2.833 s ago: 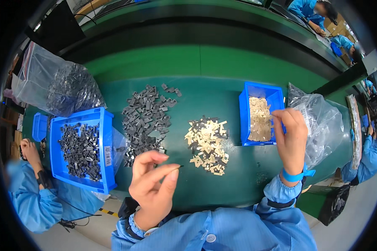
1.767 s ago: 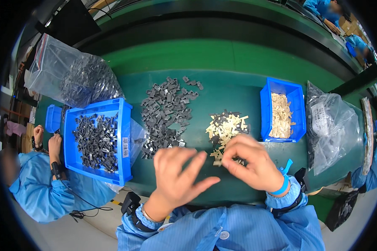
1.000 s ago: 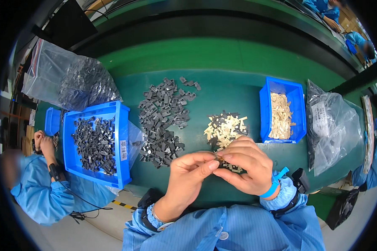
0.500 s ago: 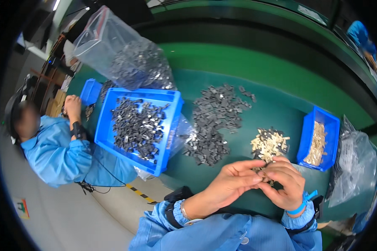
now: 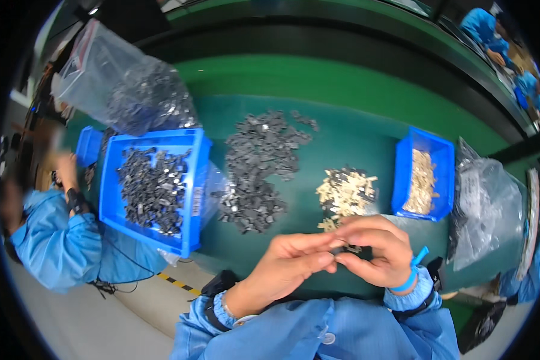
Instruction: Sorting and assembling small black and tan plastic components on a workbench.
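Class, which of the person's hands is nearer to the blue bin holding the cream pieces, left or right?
Right. The right hand is below and slightly left of the blue bin in the picture; the left hand is farther left, beyond the right hand.

No words can be read clearly here. A small whitish label (image 5: 197,201) with dark characters stands on the right-hand end wall of the large blue bin (image 5: 107,193), blurred. A pale label (image 5: 469,181) shows faintly on the clear plastic bag (image 5: 495,213) at the right, its print too small to tell. Yellow-and-black striped marking tape (image 5: 178,283) runs along the floor (image 5: 139,307).
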